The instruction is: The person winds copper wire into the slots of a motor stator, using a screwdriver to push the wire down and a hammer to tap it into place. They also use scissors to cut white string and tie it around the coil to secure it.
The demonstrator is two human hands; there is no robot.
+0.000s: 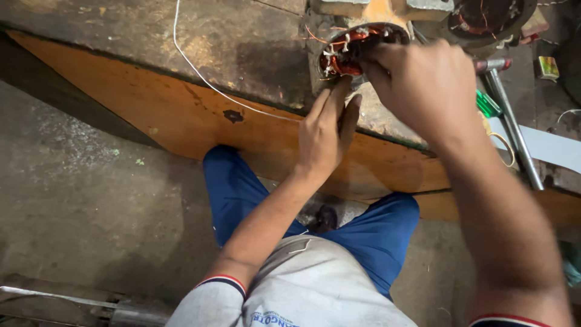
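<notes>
Copper windings in the motor stator (pixel 357 51) sit under the right hand (pixel 423 85), fingers pinched inside its rim, left hand (pixel 327 130) open against its underside; tugging could snap thin wire.

I wore a light grey short-sleeved shirt (pixel 315 290), each sleeve cuff (pixel 223 282) edged in red, white and dark stripes, with blue printed lettering low on the chest. Beyond the shirt's hem came my bright blue trousers (pixel 242 188), and between the trouser legs sat one dark shoe (pixel 325 218). My forearms were bare, and both hands were ungloved: left hand (pixel 327 136), right hand (pixel 426 88).
</notes>
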